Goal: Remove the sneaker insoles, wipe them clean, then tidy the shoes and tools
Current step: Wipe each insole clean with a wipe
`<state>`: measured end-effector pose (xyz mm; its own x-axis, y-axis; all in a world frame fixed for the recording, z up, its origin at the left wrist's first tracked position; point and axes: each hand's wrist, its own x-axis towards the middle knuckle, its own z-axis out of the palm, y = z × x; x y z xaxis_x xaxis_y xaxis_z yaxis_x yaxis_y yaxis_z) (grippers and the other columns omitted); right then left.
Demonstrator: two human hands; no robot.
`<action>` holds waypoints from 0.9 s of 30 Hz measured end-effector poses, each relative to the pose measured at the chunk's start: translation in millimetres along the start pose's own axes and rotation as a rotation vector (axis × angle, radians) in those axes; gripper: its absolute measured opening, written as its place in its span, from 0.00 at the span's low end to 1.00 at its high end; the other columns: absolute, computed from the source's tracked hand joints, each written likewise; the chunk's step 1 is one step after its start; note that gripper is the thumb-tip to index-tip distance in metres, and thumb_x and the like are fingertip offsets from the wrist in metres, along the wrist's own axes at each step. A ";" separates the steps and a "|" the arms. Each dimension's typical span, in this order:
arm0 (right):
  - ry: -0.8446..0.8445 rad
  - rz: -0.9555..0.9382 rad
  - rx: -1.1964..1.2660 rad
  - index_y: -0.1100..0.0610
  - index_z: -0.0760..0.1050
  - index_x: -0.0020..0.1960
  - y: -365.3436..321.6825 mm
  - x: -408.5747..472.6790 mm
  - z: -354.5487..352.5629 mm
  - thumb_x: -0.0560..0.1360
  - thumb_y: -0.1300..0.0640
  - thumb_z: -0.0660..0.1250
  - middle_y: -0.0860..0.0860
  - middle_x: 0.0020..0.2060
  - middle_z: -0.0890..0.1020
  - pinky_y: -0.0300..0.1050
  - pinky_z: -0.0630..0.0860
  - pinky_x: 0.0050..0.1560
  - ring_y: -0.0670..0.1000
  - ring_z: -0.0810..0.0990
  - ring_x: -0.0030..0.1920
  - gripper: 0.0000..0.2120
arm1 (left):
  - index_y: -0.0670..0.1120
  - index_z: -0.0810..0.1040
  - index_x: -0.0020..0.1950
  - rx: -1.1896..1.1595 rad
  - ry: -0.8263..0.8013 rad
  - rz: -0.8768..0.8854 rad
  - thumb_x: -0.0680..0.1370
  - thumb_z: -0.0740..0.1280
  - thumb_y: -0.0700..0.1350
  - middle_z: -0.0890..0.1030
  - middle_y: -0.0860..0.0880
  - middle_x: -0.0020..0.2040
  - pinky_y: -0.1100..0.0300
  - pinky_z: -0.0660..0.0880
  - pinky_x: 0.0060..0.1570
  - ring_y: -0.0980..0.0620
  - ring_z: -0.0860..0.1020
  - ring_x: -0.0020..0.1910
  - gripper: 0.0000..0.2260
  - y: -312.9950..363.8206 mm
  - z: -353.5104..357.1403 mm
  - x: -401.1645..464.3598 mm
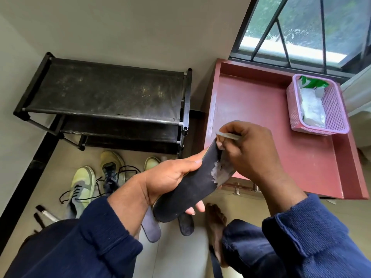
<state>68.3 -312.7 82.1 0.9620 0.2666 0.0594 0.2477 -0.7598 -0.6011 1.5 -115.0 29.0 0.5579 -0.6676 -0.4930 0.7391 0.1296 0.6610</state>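
My left hand (pixel 170 177) grips a dark navy insole (pixel 190 189) around its middle, held up in front of me. The insole's upper end has a worn grey patch. My right hand (pixel 249 151) pinches a small whitish wipe (pixel 227 135) against that upper end. On the floor lie yellow-green sneakers (pixel 83 185), (pixel 112 167) with loose black laces, and the toe of a third shoe (pixel 152 163). Two more insoles lie on the floor below my hands, a greyish one (pixel 151 227) and a dark one (pixel 185 223).
A black shoe rack (pixel 108 93) stands against the wall at the left. A red tray-topped cabinet (pixel 261 109) at the right carries a pink basket (pixel 339 109) holding a wipes pack. Small tools (pixel 45 214) lie on the floor at the left. My bare foot (pixel 216 221) is beside the insoles.
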 end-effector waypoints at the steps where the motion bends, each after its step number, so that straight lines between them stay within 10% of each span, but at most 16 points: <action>1: -0.048 -0.022 0.012 0.48 0.84 0.45 -0.3 -1.1 -0.8 0.74 0.62 0.72 0.42 0.40 0.84 0.32 0.75 0.43 0.41 0.82 0.42 0.09 | 0.75 0.61 0.75 -0.004 0.001 -0.002 0.85 0.54 0.57 0.82 0.37 0.64 0.46 0.81 0.46 0.29 0.80 0.55 0.20 -0.7 -0.2 0.5; 5: -0.261 -0.187 0.063 0.51 0.85 0.46 -5.2 -6.4 -3.2 0.72 0.65 0.74 0.42 0.39 0.85 0.32 0.76 0.43 0.41 0.82 0.43 0.09 | 0.73 0.65 0.75 -0.029 0.042 -0.006 0.80 0.58 0.59 0.85 0.37 0.57 0.44 0.82 0.45 0.33 0.83 0.49 0.22 -2.4 -2.9 1.9; 13: 0.093 0.082 0.078 0.48 0.85 0.46 10.8 3.2 -1.8 0.73 0.60 0.74 0.37 0.37 0.83 0.23 0.70 0.41 0.36 0.81 0.41 0.07 | 0.76 0.67 0.72 -0.036 -0.025 0.024 0.82 0.56 0.57 0.85 0.38 0.57 0.46 0.81 0.45 0.31 0.81 0.53 0.20 -1.5 -4.5 1.8; 19: -0.359 -0.157 0.139 0.46 0.85 0.46 -6.9 -7.8 -1.5 0.72 0.65 0.74 0.37 0.38 0.84 0.29 0.74 0.41 0.39 0.83 0.42 0.13 | 0.70 0.63 0.77 -0.100 0.018 0.098 0.81 0.57 0.58 0.84 0.34 0.55 0.43 0.82 0.44 0.32 0.84 0.47 0.23 -2.7 -11.3 5.2; 27: -0.176 -0.091 0.081 0.48 0.85 0.44 -2.0 -5.3 3.9 0.73 0.62 0.74 0.39 0.37 0.84 0.30 0.75 0.39 0.39 0.82 0.39 0.09 | 0.73 0.65 0.75 -0.120 0.038 0.156 0.82 0.56 0.58 0.84 0.39 0.59 0.42 0.81 0.47 0.32 0.83 0.49 0.21 0.4 -14.2 5.9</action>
<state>62.2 -310.3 79.8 0.8993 0.4368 -0.0197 0.3158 -0.6799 -0.6618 10.4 -108.5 18.3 0.6812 -0.6047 -0.4127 0.6813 0.3171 0.6597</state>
